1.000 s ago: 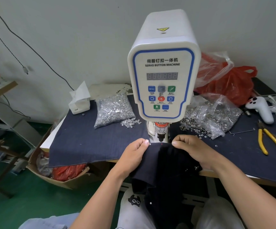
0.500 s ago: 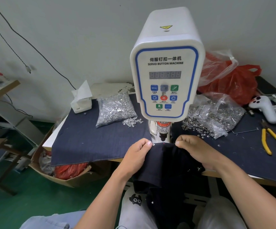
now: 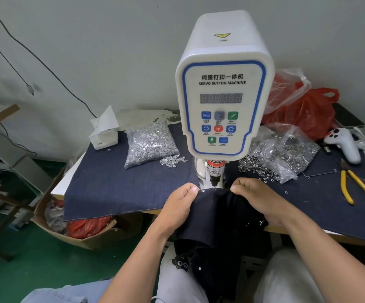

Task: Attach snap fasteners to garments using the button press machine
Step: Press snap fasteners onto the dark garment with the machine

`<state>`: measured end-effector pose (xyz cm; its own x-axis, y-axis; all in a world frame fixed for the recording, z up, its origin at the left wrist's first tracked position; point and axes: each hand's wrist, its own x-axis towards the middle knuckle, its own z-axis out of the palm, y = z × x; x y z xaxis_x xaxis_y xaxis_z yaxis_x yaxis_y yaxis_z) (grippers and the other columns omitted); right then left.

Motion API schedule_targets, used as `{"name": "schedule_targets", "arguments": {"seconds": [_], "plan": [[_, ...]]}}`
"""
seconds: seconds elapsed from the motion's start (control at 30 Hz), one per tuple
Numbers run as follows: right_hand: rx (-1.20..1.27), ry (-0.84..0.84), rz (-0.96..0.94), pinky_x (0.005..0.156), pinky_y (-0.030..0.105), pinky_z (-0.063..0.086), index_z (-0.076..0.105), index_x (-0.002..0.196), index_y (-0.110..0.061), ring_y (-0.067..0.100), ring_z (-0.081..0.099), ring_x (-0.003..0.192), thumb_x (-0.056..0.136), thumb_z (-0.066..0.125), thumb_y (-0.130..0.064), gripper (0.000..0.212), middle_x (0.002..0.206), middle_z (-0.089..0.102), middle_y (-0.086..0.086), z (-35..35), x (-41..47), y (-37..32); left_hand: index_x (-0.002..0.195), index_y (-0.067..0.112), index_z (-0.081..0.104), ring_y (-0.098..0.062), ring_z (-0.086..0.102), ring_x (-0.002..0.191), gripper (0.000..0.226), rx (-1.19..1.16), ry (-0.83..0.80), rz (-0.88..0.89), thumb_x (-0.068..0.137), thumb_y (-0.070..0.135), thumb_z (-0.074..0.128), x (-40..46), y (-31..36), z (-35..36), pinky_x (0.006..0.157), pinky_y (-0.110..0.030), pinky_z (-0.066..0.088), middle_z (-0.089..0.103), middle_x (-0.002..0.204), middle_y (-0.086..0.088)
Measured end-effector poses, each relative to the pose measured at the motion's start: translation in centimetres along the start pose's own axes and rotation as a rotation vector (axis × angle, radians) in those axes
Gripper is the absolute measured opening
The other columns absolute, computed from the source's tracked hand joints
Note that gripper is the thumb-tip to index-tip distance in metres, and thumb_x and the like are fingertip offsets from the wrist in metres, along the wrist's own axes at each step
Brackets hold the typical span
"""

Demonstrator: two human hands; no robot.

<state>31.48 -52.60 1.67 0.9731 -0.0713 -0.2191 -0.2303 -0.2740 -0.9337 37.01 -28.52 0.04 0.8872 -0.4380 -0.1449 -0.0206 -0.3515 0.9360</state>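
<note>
I have the dark garment (image 3: 216, 215) stretched between my two hands, its top edge lying right under the head of the button press machine (image 3: 223, 84). My left hand (image 3: 180, 204) pinches the edge on one side of the punch and my right hand (image 3: 258, 197) pinches it on the other, the two apart with the fabric taut between them. One silver snap (image 3: 203, 190) already sits in the edge just beside my left thumb, and a red laser dot (image 3: 215, 190) marks a spot a little to its right, so I judge one fastener done and the next being lined up. The rest of the garment hangs down over my lap, where I see another small snap (image 3: 199, 268); how many are left I cannot tell
</note>
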Motion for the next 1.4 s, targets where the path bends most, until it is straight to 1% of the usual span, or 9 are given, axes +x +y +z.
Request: {"name": "schedule_targets", "arguments": {"seconds": [0.2, 0.43, 0.57, 0.83, 0.93, 1.07, 1.23, 1.3, 1.4], "plan": [[0.01, 0.002, 0.01, 0.066, 0.033, 0.034, 0.063, 0.071, -0.024, 0.016, 0.044, 0.068, 0.095, 0.061, -0.023, 0.024, 0.069, 0.051, 0.0, 0.0, 0.0, -0.2, 0.084, 0.014, 0.049, -0.009, 0.041, 0.073, 0.037, 0.011, 0.003, 0.012, 0.102, 0.046, 0.044, 0.0, -0.3, 0.0, 0.073, -0.033, 0.037, 0.047, 0.076, 0.011], [0.025, -0.013, 0.023, 0.068, 0.034, 0.031, 0.063, 0.074, -0.019, 0.02, 0.041, 0.07, 0.097, 0.061, -0.021, 0.022, 0.07, 0.048, 0.005, 0.0, -0.2, -0.5, 0.087, 0.013, 0.052, -0.01, 0.043, 0.075, 0.04, 0.012, 0.003, 0.016, 0.101, 0.049, 0.044, 0.2, -0.4, -0.1, 0.075, -0.035, 0.039, 0.049, 0.078, 0.01], [0.031, -0.023, 0.018, 0.07, 0.036, 0.032, 0.061, 0.076, -0.012, 0.021, 0.042, 0.071, 0.097, 0.061, -0.021, 0.023, 0.072, 0.049, 0.006, -0.1, -0.2, -0.5, 0.08, 0.02, 0.048, -0.008, 0.041, 0.071, 0.036, 0.017, 0.002, 0.013, 0.101, 0.049, 0.044, 0.2, -0.5, -0.1, 0.072, -0.033, 0.038, 0.047, 0.075, 0.014], [0.024, -0.022, 0.008, 0.065, 0.033, 0.033, 0.061, 0.07, -0.025, 0.012, 0.041, 0.064, 0.095, 0.061, -0.026, 0.025, 0.066, 0.047, -0.003, -0.1, 0.0, -0.1, 0.08, 0.021, 0.05, -0.007, 0.042, 0.072, 0.035, 0.029, -0.016, 0.023, 0.104, 0.046, 0.043, 0.3, -0.7, -0.3, 0.072, -0.032, 0.038, 0.048, 0.075, 0.013], [0.062, -0.046, 0.0, 0.068, 0.035, 0.033, 0.063, 0.076, -0.016, 0.02, 0.042, 0.07, 0.093, 0.063, -0.03, 0.022, 0.071, 0.048, 0.005, -0.1, -0.1, -0.1, 0.077, 0.024, 0.05, -0.007, 0.042, 0.072, 0.035, 0.024, -0.018, 0.015, 0.104, 0.045, 0.043, 0.3, -0.5, -0.2, 0.072, -0.032, 0.038, 0.047, 0.074, 0.014], [0.2, -0.099, -0.017, 0.064, 0.031, 0.039, 0.067, 0.083, -0.009, 0.022, 0.048, 0.071, 0.098, 0.068, -0.03, 0.026, 0.076, 0.054, 0.01, -0.4, -0.4, 0.2, 0.08, 0.018, 0.049, -0.008, 0.04, 0.073, 0.036, -0.025, -0.002, 0.013, 0.102, 0.045, 0.044, 0.2, -0.5, -0.3, 0.073, -0.032, 0.037, 0.046, 0.076, 0.012], [0.31, -0.153, -0.05, 0.074, 0.023, 0.052, 0.075, 0.094, -0.008, 0.014, 0.065, 0.081, 0.092, 0.069, -0.03, 0.023, 0.086, 0.071, 0.003, -0.9, -0.8, -0.1, 0.076, 0.032, 0.063, -0.001, 0.05, 0.071, 0.028, -0.188, -0.005, -0.057, 0.097, 0.043, 0.05, -0.5, 0.3, -0.7, 0.071, -0.025, 0.044, 0.059, 0.078, 0.015], [0.236, -0.144, -0.07, 0.084, 0.025, 0.05, 0.077, 0.097, -0.011, 0.01, 0.067, 0.089, 0.091, 0.068, -0.031, 0.023, 0.092, 0.075, -0.002, -0.9, -0.9, -0.3, 0.083, 0.028, 0.073, -0.002, 0.061, 0.08, 0.027, -0.281, -0.018, -0.086, 0.095, 0.04, 0.053, -0.7, 0.3, -1.0, 0.072, -0.02, 0.051, 0.071, 0.088, 0.008], [0.131, -0.119, -0.124, 0.094, 0.02, 0.047, 0.078, 0.104, -0.018, 0.007, 0.068, 0.104, 0.097, 0.065, -0.028, 0.018, 0.105, 0.077, -0.005, -0.8, -1.1, -0.7, 0.094, 0.016, 0.078, -0.012, 0.066, 0.095, 0.027, -0.428, -0.027, -0.08, 0.093, 0.035, 0.058, -1.4, 0.2, -1.3, 0.079, -0.021, 0.054, 0.075, 0.102, -0.003]]}}
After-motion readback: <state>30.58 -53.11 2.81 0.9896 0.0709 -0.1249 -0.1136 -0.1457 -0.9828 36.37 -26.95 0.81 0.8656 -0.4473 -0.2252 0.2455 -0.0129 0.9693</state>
